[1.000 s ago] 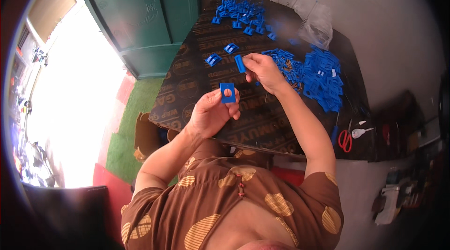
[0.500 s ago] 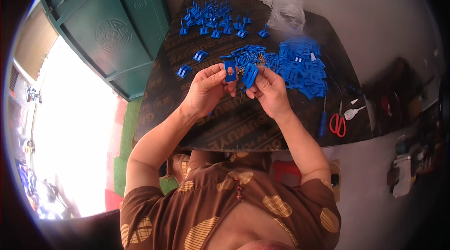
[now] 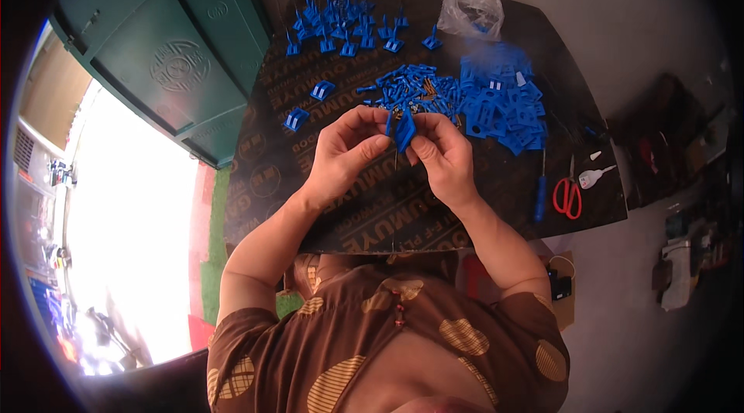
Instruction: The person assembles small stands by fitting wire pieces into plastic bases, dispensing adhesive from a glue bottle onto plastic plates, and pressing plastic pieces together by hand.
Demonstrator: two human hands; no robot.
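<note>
Above the middle of the dark table (image 3: pixel 341 219), my left hand (image 3: pixel 349 151) pinches a thin blue plastic plate (image 3: pixel 389 123), now seen nearly edge-on. My right hand (image 3: pixel 442 157) grips a second blue plastic piece (image 3: pixel 404 132), tilted and close beside the first. Whether the two pieces touch, I cannot tell. Just beyond my fingers lies a heap of small blue pegs (image 3: pixel 411 87) mixed with brass-coloured bits. To the right is a large pile of flat blue plates with holes (image 3: pixel 504 107). Two slotted blue pieces (image 3: pixel 322 90) lie apart on the left.
Several blue bases with upright springs and rods (image 3: pixel 341 25) stand at the back, near a clear plastic bag (image 3: pixel 473 10). At the right lie a blue-handled screwdriver (image 3: pixel 540 196), red-handled scissors (image 3: pixel 568 197) and a small white bottle (image 3: pixel 595 177). A green door (image 3: pixel 178 64) is at left.
My hands have come closer together. Both blue pieces have turned, so the left one's hole no longer shows. The view has shifted slightly.
</note>
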